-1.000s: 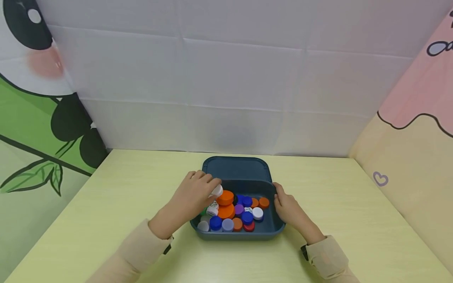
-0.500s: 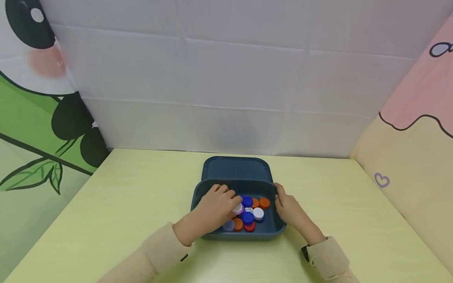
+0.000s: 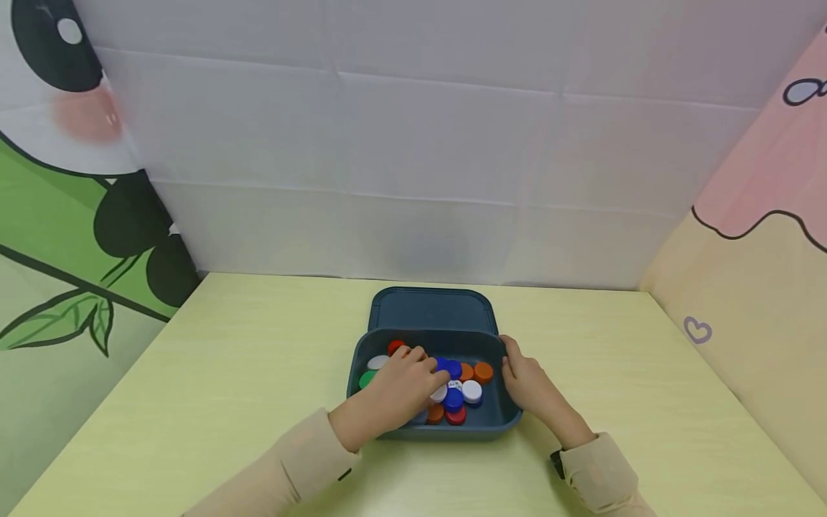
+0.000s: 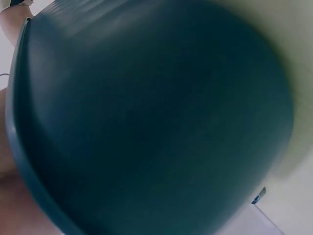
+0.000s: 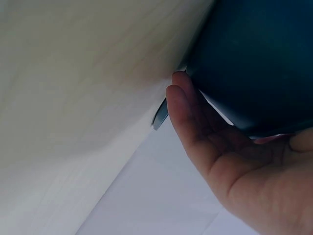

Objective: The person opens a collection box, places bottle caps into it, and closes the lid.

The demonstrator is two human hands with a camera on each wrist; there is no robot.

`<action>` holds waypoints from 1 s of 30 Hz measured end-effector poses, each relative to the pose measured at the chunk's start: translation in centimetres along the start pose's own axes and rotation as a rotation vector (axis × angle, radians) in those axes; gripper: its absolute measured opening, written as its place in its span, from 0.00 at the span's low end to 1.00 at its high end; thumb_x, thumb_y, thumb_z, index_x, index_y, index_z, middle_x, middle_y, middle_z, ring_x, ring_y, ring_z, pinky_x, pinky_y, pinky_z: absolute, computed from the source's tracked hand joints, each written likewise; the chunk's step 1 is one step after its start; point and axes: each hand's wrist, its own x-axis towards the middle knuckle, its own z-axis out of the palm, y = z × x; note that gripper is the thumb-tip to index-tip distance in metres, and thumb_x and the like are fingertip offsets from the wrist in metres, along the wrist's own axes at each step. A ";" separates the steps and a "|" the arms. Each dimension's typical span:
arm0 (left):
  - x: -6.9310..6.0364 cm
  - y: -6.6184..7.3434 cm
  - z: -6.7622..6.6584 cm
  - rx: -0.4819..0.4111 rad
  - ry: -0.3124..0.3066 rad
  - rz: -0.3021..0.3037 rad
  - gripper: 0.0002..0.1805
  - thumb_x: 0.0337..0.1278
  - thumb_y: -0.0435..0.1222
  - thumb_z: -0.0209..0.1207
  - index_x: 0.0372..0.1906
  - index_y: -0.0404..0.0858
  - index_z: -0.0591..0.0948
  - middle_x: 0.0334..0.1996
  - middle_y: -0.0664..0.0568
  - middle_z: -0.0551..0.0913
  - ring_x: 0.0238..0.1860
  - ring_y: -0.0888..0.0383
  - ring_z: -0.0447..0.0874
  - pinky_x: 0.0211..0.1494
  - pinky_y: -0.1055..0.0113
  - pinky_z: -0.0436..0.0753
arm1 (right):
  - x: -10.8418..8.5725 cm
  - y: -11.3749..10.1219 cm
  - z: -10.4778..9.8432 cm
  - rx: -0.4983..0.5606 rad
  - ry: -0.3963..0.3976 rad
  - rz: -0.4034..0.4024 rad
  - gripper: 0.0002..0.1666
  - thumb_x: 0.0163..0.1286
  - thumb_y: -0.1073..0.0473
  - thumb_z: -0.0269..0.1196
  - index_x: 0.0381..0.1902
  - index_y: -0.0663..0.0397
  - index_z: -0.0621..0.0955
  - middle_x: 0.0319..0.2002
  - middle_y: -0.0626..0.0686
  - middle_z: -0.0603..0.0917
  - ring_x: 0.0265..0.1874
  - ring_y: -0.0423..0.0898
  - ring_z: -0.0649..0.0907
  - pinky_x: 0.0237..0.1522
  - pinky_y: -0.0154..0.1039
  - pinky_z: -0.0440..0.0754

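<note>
A dark blue box (image 3: 439, 433) stands on the table, holding bottle caps in several colours. Inside it, my left hand (image 3: 395, 384) reaches over the caps with its fingertips at a white bottle cap (image 3: 438, 393), which it seems to pinch; the fingertips are partly hidden. My right hand (image 3: 531, 382) grips the box's right end, its fingers along the outer wall in the right wrist view. Near the left hand lie a green cap (image 3: 366, 379), a red cap (image 3: 396, 347) and blue caps (image 3: 454, 399). The box wall (image 4: 156, 117) fills most of the left wrist view.
Directly behind the box lies its dark blue lid (image 3: 431, 310). The pale yellow table (image 3: 271, 337) ends at a white cloth backdrop (image 3: 426, 143), with printed panels left and right.
My left hand has moved right and down from the box's left side with a white bottle cap, and its left caps show again. My right hand stays on the box.
</note>
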 end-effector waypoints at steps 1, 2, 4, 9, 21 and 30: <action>0.0 0.0 0.0 -0.001 -0.001 0.001 0.18 0.46 0.48 0.65 0.45 0.50 0.81 0.37 0.56 0.83 0.37 0.57 0.74 0.40 0.66 0.73 | 0.0 0.0 0.0 -0.003 0.006 -0.005 0.24 0.70 0.65 0.44 0.63 0.65 0.60 0.46 0.70 0.79 0.36 0.55 0.82 0.36 0.48 0.79; 0.0 0.0 0.1 -0.003 -0.002 0.002 0.18 0.46 0.48 0.65 0.45 0.50 0.81 0.38 0.56 0.83 0.37 0.57 0.74 0.40 0.66 0.73 | 0.0 0.1 0.1 -0.007 0.012 -0.011 0.24 0.70 0.65 0.44 0.62 0.65 0.61 0.47 0.70 0.78 0.38 0.56 0.82 0.37 0.49 0.79; 0.0 0.0 0.1 -0.004 -0.004 0.001 0.18 0.46 0.48 0.65 0.45 0.51 0.81 0.38 0.56 0.83 0.38 0.57 0.74 0.41 0.66 0.73 | 0.0 0.1 0.1 -0.007 0.016 -0.017 0.24 0.70 0.65 0.44 0.62 0.65 0.61 0.46 0.70 0.78 0.38 0.56 0.82 0.37 0.49 0.79; 0.0 0.0 0.1 -0.007 -0.002 -0.001 0.18 0.45 0.48 0.65 0.45 0.51 0.81 0.37 0.56 0.83 0.38 0.57 0.74 0.41 0.66 0.73 | 0.0 0.2 0.1 -0.012 0.017 -0.019 0.24 0.70 0.65 0.44 0.62 0.65 0.61 0.47 0.70 0.78 0.38 0.57 0.82 0.38 0.49 0.79; -0.3 -0.2 -0.1 -0.009 -0.013 0.002 0.19 0.43 0.50 0.66 0.44 0.50 0.80 0.36 0.56 0.82 0.37 0.57 0.73 0.40 0.66 0.72 | 0.1 0.1 0.1 -0.007 0.009 -0.011 0.24 0.70 0.65 0.44 0.62 0.65 0.60 0.47 0.70 0.78 0.37 0.55 0.82 0.37 0.49 0.79; -0.5 -0.4 -0.5 -0.027 0.020 -0.008 0.18 0.44 0.50 0.66 0.43 0.51 0.81 0.36 0.56 0.82 0.37 0.57 0.73 0.41 0.65 0.72 | 0.1 0.0 0.1 -0.010 0.014 -0.015 0.24 0.70 0.65 0.44 0.62 0.65 0.60 0.46 0.71 0.78 0.36 0.55 0.82 0.36 0.48 0.79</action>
